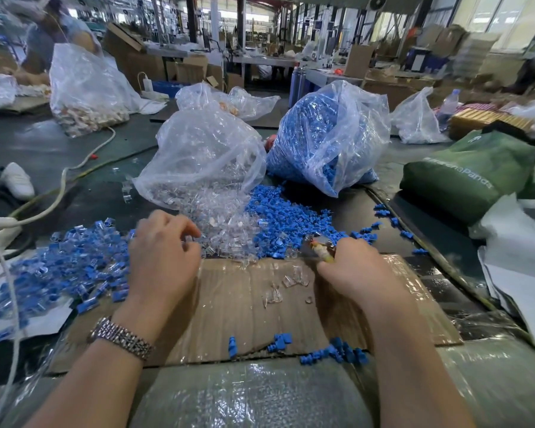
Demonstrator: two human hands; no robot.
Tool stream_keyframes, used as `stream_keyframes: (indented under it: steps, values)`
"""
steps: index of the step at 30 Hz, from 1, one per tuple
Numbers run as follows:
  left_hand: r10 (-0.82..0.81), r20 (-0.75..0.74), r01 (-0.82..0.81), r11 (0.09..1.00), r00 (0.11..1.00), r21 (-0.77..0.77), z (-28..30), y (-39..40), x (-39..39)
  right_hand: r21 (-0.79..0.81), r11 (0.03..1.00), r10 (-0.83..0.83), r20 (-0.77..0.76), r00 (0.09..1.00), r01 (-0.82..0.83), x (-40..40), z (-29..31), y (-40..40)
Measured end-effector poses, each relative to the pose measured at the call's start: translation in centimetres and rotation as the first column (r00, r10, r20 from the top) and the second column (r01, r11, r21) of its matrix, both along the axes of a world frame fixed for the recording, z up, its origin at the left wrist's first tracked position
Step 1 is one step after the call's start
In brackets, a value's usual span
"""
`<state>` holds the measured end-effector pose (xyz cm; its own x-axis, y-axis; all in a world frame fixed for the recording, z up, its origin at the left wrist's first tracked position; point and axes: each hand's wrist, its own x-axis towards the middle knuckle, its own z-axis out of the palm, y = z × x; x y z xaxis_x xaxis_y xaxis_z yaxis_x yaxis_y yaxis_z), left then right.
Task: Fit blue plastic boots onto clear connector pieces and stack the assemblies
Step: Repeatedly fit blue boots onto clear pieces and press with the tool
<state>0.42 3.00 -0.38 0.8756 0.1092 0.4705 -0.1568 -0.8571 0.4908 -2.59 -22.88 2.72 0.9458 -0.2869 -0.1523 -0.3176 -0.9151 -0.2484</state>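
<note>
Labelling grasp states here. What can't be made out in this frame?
- Left hand, head view: fingertips motion-blurred over the clear connector pile; whether it grips a piece is unclear.
- Right hand: holds a small blurred object; its own fingers hide most of it, identity unclear.
- Assembled pile: single pieces too small and blurred to check fit.
- Blue boot bag: crinkled plastic hides its contents' detail.

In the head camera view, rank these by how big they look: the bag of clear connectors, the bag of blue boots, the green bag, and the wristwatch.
1-2. bag of clear connectors and bag of blue boots: look alike, unranked.
3. green bag.
4. wristwatch, smallest despite being nearest.
</note>
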Motion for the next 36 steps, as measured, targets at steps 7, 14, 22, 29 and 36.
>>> stream_keyframes:
  steps: [7,14,22,29,36]
  values:
    - [-0.441,-0.081,0.446,0.892,0.894,0.073,-1.4,-2.8,-0.2,-0.093,0.995,-0.033,-0.005,0.999,0.032,0.5,-1.2,0.4]
    - [-0.450,-0.200,0.487,0.846,0.871,0.217,-2.2,-3.2,0.0,-0.172,0.946,0.315,0.269,0.910,-0.276,2.3,-1.2,3.8]
    - [-0.537,-0.179,0.558,0.824,0.824,0.100,-1.7,-3.3,-0.3,-0.316,0.899,0.373,0.192,0.908,-0.303,3.3,-2.6,4.8]
    - [-0.510,-0.198,0.531,0.845,0.837,0.067,-1.4,-2.9,-0.6,-0.203,0.911,0.400,0.217,0.890,-0.360,2.9,-3.1,4.8]
    - [-0.484,-0.201,0.510,0.854,0.851,0.104,-0.8,-2.7,-0.9,-0.030,0.903,0.422,0.261,0.868,-0.429,2.4,-2.6,4.5]
